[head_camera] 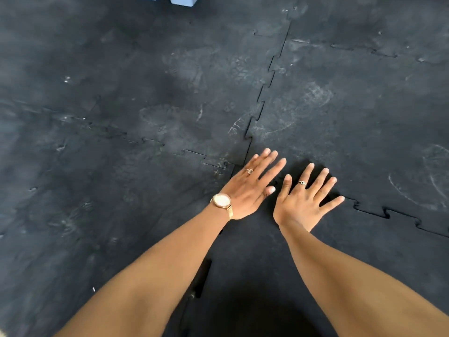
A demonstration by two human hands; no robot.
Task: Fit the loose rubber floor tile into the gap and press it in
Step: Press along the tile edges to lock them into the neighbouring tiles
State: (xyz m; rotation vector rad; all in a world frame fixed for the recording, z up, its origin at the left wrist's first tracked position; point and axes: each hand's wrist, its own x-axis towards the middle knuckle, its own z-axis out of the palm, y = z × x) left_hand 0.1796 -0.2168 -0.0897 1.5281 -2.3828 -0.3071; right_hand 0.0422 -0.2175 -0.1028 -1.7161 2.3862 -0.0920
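Note:
A dark rubber floor tile (255, 259) with jigsaw edges lies in front of me among other black tiles. Its far corner is under my hands. My left hand (250, 188), wearing a gold watch and a ring, lies flat with fingers spread over the spot where several seams meet. My right hand (303, 203), also ringed, lies flat beside it on the same corner, fingers spread. A dark slit (202, 278) shows along the tile's left edge near my left forearm. The right seam (388, 214) shows its interlocking teeth.
Interlocking black tiles (145, 93) with dusty footprints cover the floor all around. A toothed seam (267, 76) runs away from my hands. Two pale blue blocks (182, 0) sit at the top edge.

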